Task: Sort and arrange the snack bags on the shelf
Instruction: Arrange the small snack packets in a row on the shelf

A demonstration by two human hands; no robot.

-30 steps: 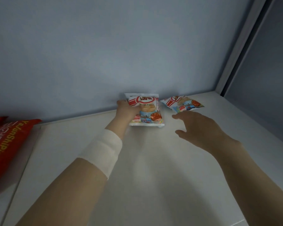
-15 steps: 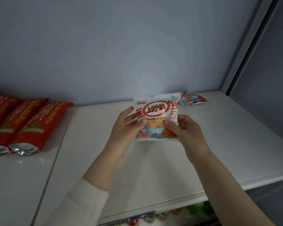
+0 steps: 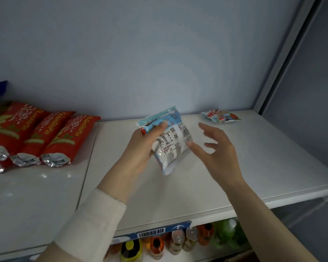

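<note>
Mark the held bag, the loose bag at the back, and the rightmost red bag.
held snack bag (image 3: pixel 172 147): head view, printed back panel.
loose snack bag (image 3: pixel 222 116): head view, front face.
rightmost red bag (image 3: pixel 74 137): head view, red front.

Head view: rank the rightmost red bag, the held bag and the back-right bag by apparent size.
1/2. rightmost red bag and held bag: about alike; the held one is nearer the camera, so unranked.
3. back-right bag: clearly smallest, also farthest.
</note>
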